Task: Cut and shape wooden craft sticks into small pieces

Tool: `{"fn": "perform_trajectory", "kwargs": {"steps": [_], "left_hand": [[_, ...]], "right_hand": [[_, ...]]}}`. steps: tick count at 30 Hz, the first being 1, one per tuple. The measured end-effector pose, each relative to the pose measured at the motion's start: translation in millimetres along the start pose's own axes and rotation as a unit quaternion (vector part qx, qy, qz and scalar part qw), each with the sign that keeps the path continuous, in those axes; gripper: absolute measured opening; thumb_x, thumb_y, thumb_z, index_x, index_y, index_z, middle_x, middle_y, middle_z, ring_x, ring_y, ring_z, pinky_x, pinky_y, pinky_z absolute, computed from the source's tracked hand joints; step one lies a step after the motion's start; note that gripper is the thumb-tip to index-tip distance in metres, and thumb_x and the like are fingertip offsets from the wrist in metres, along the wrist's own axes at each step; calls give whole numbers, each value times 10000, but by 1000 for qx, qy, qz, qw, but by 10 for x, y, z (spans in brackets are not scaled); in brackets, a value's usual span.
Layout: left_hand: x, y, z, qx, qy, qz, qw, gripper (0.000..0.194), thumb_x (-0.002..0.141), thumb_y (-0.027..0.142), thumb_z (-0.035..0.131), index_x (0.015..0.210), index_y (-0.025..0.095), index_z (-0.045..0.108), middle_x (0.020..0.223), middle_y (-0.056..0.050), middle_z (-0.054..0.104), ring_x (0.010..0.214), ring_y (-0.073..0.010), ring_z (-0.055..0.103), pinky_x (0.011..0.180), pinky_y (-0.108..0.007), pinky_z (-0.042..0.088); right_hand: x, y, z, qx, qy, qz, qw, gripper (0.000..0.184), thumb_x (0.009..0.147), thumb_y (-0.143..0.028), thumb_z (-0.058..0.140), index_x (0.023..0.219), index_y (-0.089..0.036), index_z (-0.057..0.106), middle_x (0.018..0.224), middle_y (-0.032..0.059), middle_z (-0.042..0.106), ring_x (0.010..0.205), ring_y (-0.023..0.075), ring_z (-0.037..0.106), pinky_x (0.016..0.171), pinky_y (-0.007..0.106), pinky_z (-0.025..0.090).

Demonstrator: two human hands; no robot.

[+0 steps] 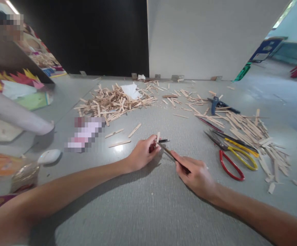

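Observation:
My left hand (142, 154) is closed in a pinch on a short wooden craft stick (158, 136), which points up from the fingertips. A dark pen-like thing (163, 140) shows just behind those fingers; I cannot tell if the hand touches it. Wrapped round a thin, dark, narrow tool (168, 152), perhaps a file or a blade, is my right hand (196, 174). The tool's tip meets the stick at the left fingertips. Three loose craft sticks (134, 130) lie on the table beyond my left hand.
Scissors with red and yellow handles (240, 157) lie right, near a blue tool (215, 105). Piles of craft sticks spread at the back (112, 100) and right (251, 128). A white mouse (49, 156) and packets (2, 164) sit left. Upright panels (202, 41) bound the table's back.

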State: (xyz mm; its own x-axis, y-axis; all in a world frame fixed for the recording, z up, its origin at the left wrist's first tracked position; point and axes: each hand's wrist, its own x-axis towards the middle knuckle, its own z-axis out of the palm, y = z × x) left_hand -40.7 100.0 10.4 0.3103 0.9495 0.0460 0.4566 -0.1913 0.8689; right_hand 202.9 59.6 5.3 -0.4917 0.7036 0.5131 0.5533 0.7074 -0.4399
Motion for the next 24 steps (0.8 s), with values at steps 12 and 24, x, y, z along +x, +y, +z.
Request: {"fn": "perform_trajectory", "kwargs": {"steps": [12, 24], "left_hand": [[-4, -4, 0, 41, -2, 48, 998, 398, 1045, 526, 517, 1245, 197, 619, 707, 30, 629, 554, -139, 519, 595, -250, 440], [-26, -22, 17, 69, 10, 33, 997, 344, 1073, 456, 483, 1296, 207, 566, 642, 47, 637, 527, -159, 532, 619, -268, 452]], "right_hand": [[2, 2, 6, 10, 7, 24, 1000, 409, 1083, -168, 489, 1358, -108, 787, 641, -2, 639, 508, 126, 546, 544, 222, 513], [12, 10, 26, 27, 15, 43, 999, 427, 1079, -182, 493, 1404, -116, 761, 682, 14, 700, 533, 126, 579, 581, 225, 542]]}}
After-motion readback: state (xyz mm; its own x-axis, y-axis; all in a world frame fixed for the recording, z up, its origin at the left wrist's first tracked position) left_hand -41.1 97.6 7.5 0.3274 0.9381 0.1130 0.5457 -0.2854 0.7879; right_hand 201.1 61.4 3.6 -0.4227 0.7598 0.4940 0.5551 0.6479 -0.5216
